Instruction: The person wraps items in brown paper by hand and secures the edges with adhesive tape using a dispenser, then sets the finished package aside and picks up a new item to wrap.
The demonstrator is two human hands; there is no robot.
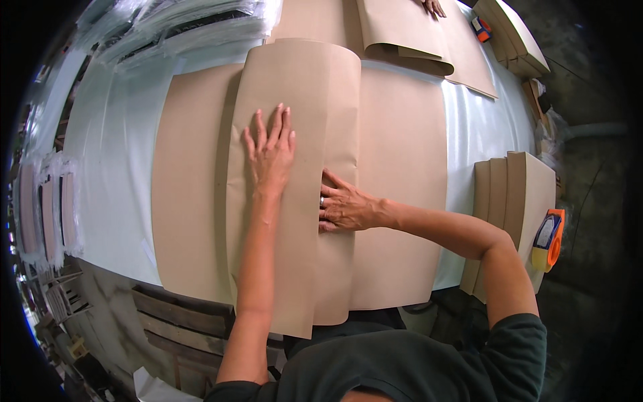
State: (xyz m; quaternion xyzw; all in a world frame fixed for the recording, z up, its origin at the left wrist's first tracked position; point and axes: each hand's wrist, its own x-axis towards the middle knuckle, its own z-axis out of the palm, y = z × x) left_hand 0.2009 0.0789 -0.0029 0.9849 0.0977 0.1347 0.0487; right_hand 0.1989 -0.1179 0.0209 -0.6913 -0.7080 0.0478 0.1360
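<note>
Lengthwise, the folded brown paper [284, 77] runs from 12 to 6 o'clock mid-worktop [110, 154], its upper flap's free edge facing 3 o'clock, its near end passing the worktop's edge. The left hand [271, 154] lies flat on it, fingers spread, grip released; the right hand [349, 206] comes in from 4 o'clock, fingertips hidden at the flap's edge, so whether its grip is clenched I cannot tell. Counted: one other folded sheet [405, 30] at 1 o'clock under one co-worker's hand [435, 7], two orange-and-blue tape dispensers [551, 240], two brown box stacks [534, 184]. Pale, glossy sheeting covers the worktop; wooden slats [181, 320] lie at 7 o'clock.
</note>
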